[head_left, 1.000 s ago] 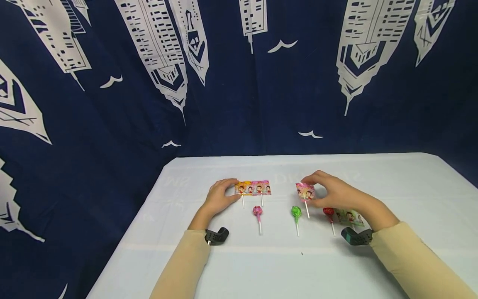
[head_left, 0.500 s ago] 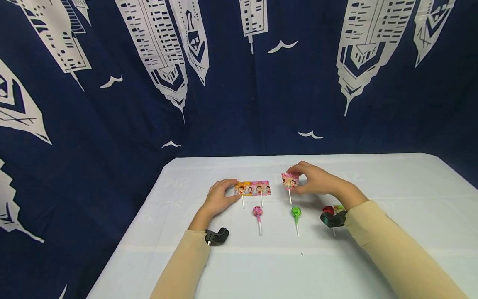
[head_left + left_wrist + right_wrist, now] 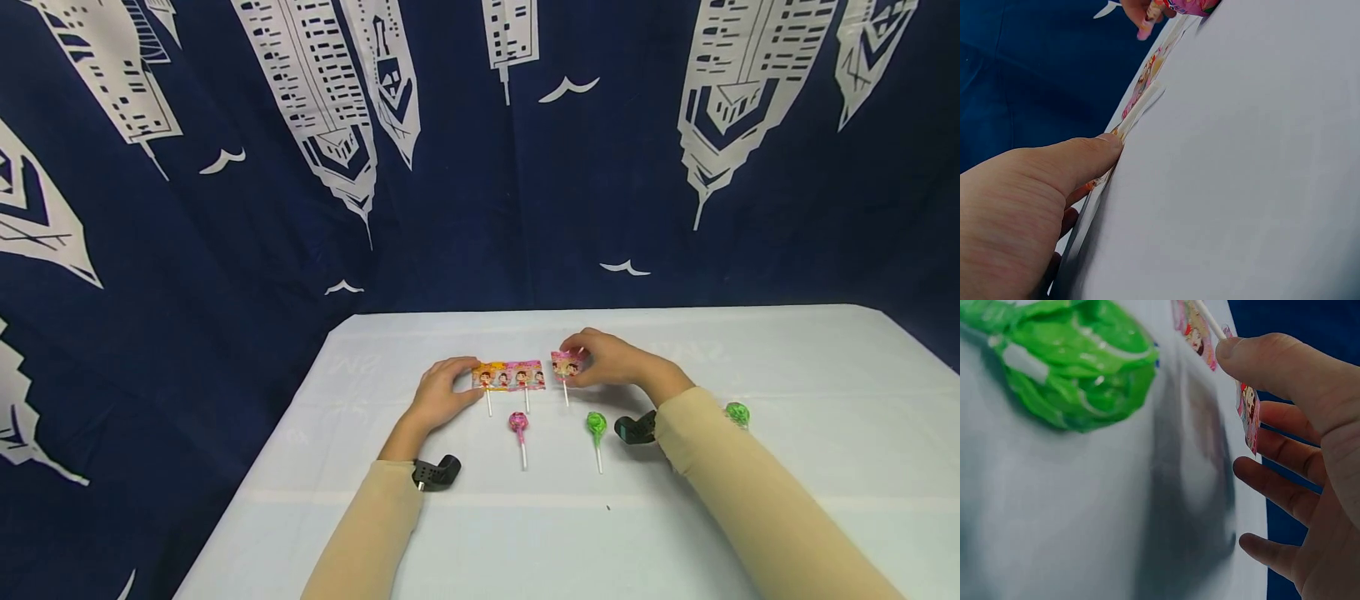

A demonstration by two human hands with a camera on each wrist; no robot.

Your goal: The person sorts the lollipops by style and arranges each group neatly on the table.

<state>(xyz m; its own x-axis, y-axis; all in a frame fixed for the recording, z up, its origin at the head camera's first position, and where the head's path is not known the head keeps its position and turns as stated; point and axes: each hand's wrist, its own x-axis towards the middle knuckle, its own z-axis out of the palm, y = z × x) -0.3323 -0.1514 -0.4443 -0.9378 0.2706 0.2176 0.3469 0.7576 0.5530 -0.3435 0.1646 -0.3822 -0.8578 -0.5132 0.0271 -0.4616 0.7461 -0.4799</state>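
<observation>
My left hand [image 3: 438, 396] pinches the left edge of an orange flat-wrapped lollipop [image 3: 487, 377] on the table; in the left wrist view the thumb [image 3: 1094, 156] presses its wrapper. A pink flat-wrapped lollipop [image 3: 527, 377] lies against its right side. Just right of that pair, my right hand [image 3: 618, 365] holds another pink flat-wrapped lollipop [image 3: 562, 364], stick downward. The right wrist view has the thumb on the held lollipop [image 3: 1249, 415], with the other fingers behind it or spread. Whether it touches the table, I cannot tell.
Nearer me lie a round pink lollipop [image 3: 518, 423] and a round green lollipop [image 3: 596, 425]. Another green lollipop [image 3: 738, 413] shows beyond the right sleeve [image 3: 750, 483]. The white table [image 3: 525, 533] meets a dark blue printed cloth [image 3: 465, 250] at the back.
My right hand has carried the pink flat-wrapped lollipop leftward, close to the other two. Its sleeve now covers the red lollipop and the green flat-wrapped one. The left hand stays put.
</observation>
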